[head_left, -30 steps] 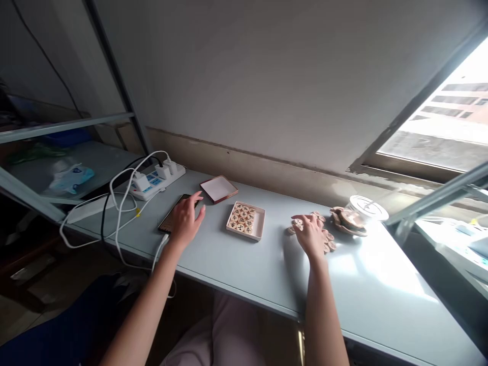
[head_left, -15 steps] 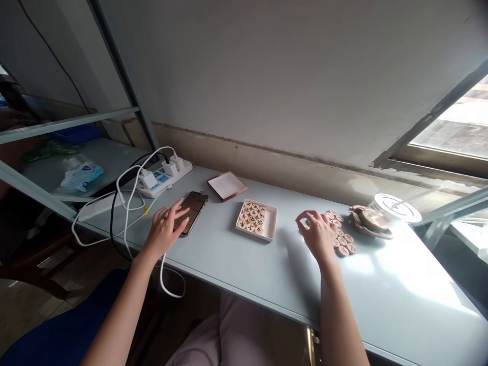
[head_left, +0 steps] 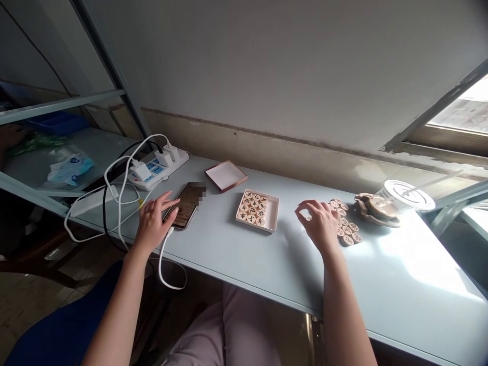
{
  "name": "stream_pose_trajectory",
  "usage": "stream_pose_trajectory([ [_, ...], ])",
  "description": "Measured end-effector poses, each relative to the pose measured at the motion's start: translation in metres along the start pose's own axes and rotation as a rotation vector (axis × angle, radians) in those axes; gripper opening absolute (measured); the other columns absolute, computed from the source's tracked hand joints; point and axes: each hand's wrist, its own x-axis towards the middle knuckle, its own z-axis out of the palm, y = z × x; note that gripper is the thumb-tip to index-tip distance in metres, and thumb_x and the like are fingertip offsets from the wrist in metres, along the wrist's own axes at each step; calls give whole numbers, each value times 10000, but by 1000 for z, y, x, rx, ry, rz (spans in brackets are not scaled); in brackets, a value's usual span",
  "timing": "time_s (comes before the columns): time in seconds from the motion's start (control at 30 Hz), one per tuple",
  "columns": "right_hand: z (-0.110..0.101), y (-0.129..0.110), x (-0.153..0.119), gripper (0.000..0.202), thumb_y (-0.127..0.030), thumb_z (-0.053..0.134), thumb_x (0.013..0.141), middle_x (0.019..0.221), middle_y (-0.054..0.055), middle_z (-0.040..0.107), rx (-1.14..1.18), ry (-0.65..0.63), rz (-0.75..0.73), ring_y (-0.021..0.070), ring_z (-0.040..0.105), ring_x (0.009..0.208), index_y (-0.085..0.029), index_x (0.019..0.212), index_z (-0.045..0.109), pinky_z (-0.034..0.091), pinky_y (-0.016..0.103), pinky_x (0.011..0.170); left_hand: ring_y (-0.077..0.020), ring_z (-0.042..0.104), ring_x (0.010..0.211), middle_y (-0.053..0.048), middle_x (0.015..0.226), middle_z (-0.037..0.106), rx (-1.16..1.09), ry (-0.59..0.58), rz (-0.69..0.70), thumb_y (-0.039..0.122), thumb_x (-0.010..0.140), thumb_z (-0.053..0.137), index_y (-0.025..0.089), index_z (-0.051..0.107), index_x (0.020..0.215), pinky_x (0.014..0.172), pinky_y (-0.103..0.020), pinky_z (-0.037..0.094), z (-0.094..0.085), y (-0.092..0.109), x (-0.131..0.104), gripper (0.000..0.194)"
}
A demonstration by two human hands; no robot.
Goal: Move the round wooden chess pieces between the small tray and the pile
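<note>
Head view, left hand: left hand lies spread and relaxed, fingertips resting on the near end of the phone, grasping nothing.
Head view, right hand: right hand hovers just above the counter with thumb and forefinger curled together; they seem to pinch one wooden disc, though the piece itself is too small to make out for sure.
Loose pieces: cluster of round game pieces lies flat just beyond and to the outer side of the right hand, touching one another.
Box: open tray sits between the two hands, closer to the right one, with pieces packed in rows on its left side and its right part bare.
Lid: red-edged lid lies beyond the tray, well apart from both hands.
Cables: white charging cable runs from the phone past the left wrist and loops off the counter's edge; more cords lead to the power strip beyond the left hand.
Risk, left side: a pull of the left wrist could likely snag the cable and drag the phone toward the edge.
Risk, right side: a light pinch may drop the disc, and it could roll off the near edge; a sweep of the palm might scatter the cluster.
Risk, beyond right hand: brown dish and lidded cup stand past the cluster, where an overreach could knock them.
</note>
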Motion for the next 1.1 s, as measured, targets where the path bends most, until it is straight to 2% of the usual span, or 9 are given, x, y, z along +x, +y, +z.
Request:
stream_pose_trajectory([
  [0.23, 1, -3, 0, 199, -319, 445, 896, 960, 17, 653, -6, -1, -30, 202, 499, 882, -241, 819, 612, 226, 354, 791, -217, 565, 1141, -31, 1162, 674, 33, -2, -5, 412, 907, 424, 251, 386, 1308, 1096, -438, 234, 1, -5, -3, 433],
  [0.6, 5, -3, 0, 168, -295, 438, 896, 892, 18, 652, -16, -3, -80, 189, 534, 833, -233, 836, 582, 243, 343, 794, -225, 534, 1188, -45, 1185, 658, 4, 31, -19, 394, 904, 435, 257, 421, 1280, 1111, -468, 248, 3, 1, -8, 400],
  [0.67, 5, -4, 0, 170, -289, 432, 896, 880, 23, 651, -19, -1, -79, 190, 536, 831, -231, 830, 577, 244, 342, 796, -233, 498, 1228, -72, 1268, 595, -75, 82, -82, 410, 886, 470, 252, 393, 1306, 1097, -457, 291, 6, 1, -13, 456],
  [0.77, 6, -5, 0, 170, -284, 429, 894, 871, 24, 649, -23, -4, -83, 188, 536, 830, -228, 826, 575, 244, 343, 806, -258, 453, 1270, -137, 1395, 444, -206, 148, -223, 470, 806, 582, 228, 301, 1375, 1048, -430, 379, 7, 6, -22, 679],
  [0.83, 7, -5, 0, 174, -281, 425, 893, 866, 21, 647, -24, -7, -86, 186, 536, 830, -227, 823, 575, 242, 347, 813, -274, 423, 1295, -158, 1428, 387, -215, 170, -272, 483, 752, 646, 222, 264, 1395, 1047, -433, 385, 6, 14, -27, 792],
  [0.9, 9, -4, 0, 173, -277, 425, 892, 861, 18, 645, -23, -12, -87, 187, 538, 834, -227, 822, 575, 240, 352, 821, -271, 405, 1312, -145, 1405, 428, -181, 189, -251, 462, 755, 654, 228, 258, 1391, 1078, -452, 350, 2, 22, -31, 785],
  [1.0, 10, -4, 0, 151, -266, 436, 884, 858, 16, 641, -22, -21, -94, 185, 539, 836, -226, 830, 572, 244, 354, 828, -251, 444, 1285, -107, 1291, 562, -121, 216, -182, 411, 827, 586, 240, 270, 1371, 1105, -492, 292, -3, 32, -34, 652],
  [1.1, 11, -4, 0, 136, -261, 443, 877, 853, 14, 635, -27, -26, -104, 181, 539, 829, -225, 832, 566, 255, 351, 834, -247, 502, 1223, -87, 1226, 620, -47, 221, -173, 380, 872, 524, 244, 331, 1337, 1111, -514, 257, -7, 37, -41, 522],
])
